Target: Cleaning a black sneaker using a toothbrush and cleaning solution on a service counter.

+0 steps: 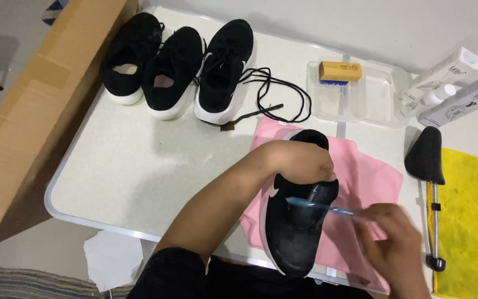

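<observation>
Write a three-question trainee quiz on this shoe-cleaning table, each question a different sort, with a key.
1. True or false: the left hand is tucked into the black sneaker with white sole lying on the pink cloth.
2. The right hand holds: A) the wooden-backed brush B) a thin blue-handled brush C) a lace
3. Fill in: the black shoe tree with metal rod lies partly on a ___ towel.

Key: 1 true; 2 B; 3 yellow.
</observation>
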